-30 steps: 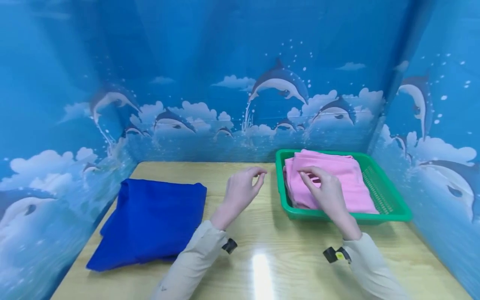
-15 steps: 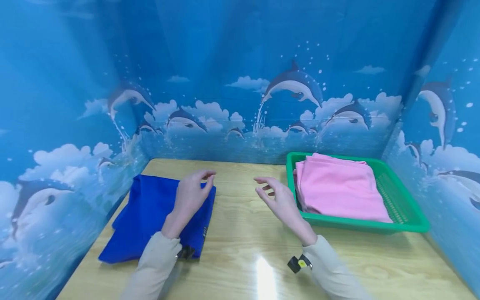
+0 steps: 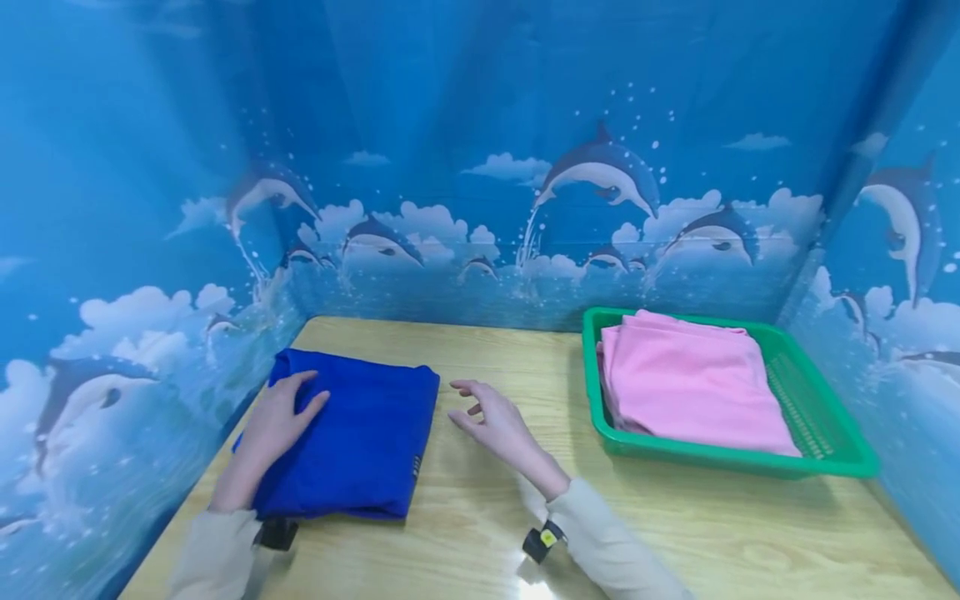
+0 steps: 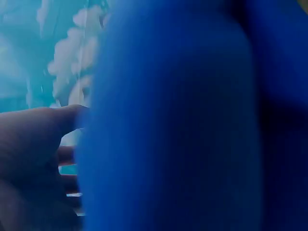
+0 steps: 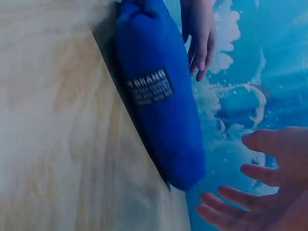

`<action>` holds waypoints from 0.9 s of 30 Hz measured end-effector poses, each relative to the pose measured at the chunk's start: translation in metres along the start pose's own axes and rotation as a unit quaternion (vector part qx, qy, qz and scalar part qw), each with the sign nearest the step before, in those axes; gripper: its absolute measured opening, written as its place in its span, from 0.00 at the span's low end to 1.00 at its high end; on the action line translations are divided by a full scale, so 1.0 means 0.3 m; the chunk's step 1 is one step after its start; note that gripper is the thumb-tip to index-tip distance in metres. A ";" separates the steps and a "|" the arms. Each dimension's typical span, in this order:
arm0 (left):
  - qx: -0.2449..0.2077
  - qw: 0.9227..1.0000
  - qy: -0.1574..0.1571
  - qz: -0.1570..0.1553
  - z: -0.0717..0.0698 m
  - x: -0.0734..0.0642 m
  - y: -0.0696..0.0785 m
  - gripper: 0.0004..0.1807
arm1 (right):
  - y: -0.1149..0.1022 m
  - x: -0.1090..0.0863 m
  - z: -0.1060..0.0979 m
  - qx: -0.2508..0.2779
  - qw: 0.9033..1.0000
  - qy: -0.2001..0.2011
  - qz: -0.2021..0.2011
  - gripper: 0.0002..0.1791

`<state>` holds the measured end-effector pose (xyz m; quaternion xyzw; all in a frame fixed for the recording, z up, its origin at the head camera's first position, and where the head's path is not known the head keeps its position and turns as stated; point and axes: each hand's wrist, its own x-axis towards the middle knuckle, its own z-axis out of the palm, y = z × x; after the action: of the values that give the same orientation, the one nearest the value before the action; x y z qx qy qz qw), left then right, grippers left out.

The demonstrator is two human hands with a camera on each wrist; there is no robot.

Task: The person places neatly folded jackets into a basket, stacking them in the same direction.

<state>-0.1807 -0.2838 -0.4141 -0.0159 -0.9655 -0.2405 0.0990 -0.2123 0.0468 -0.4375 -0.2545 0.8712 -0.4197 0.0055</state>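
Observation:
A folded blue cloth garment (image 3: pixel 352 442) lies on the left part of the table, with a small dark label (image 5: pixel 150 86) printed in white letters on its right side. Over the garment's left edge is my left hand (image 3: pixel 273 421), thumb apart from the fingers. In the left wrist view the blue cloth (image 4: pixel 168 120) fills most of the picture and covers the fingertips. My right hand (image 3: pixel 495 425) hovers just right of the garment, holding nothing; its fingers are spread and loosely bent, pointing toward the garment's right edge.
A green plastic basket (image 3: pixel 847 450) stands at the right of the wooden table (image 3: pixel 480 533), holding folded pink cloth (image 3: pixel 697 383). Blue sheets with printed dolphins (image 3: pixel 600 179) wall in the back and both sides.
Both hands have moved left, the right one from over the pink cloth, the left one across to the blue garment's left side. The garment's lower-left corner no longer shows beyond the left arm.

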 end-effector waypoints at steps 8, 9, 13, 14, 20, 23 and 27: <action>-0.011 0.996 -0.076 -0.037 -0.031 -0.052 -0.158 0.43 | -0.055 0.025 0.090 -0.069 0.994 -0.063 -0.064 0.32; -0.019 0.995 -0.089 -0.035 -0.030 -0.055 -0.171 0.43 | -0.061 0.030 0.099 -0.079 0.991 -0.074 -0.075 0.32; -0.052 0.993 -0.109 -0.017 -0.011 -0.066 -0.202 0.41 | -0.064 0.045 0.137 -0.126 0.978 -0.130 -0.104 0.34; -0.054 0.993 -0.107 -0.012 -0.005 -0.067 -0.206 0.41 | -0.063 0.046 0.143 -0.138 0.974 -0.144 -0.107 0.35; -0.047 0.994 -0.096 -0.005 0.017 -0.073 -0.214 0.39 | -0.061 0.043 0.158 -0.190 0.961 -0.173 -0.107 0.35; -0.045 0.994 -0.097 -0.009 0.015 -0.074 -0.213 0.39 | -0.062 0.044 0.156 -0.192 0.960 -0.177 -0.105 0.35; -0.039 0.994 -0.101 -0.014 0.012 -0.076 -0.210 0.40 | -0.062 0.045 0.157 -0.192 0.959 -0.179 -0.106 0.35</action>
<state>-0.1640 -0.3375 -0.4507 -0.0307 -0.9606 -0.2761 -0.0031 -0.2054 -0.0031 -0.4515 -0.4129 0.8882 -0.1898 0.0679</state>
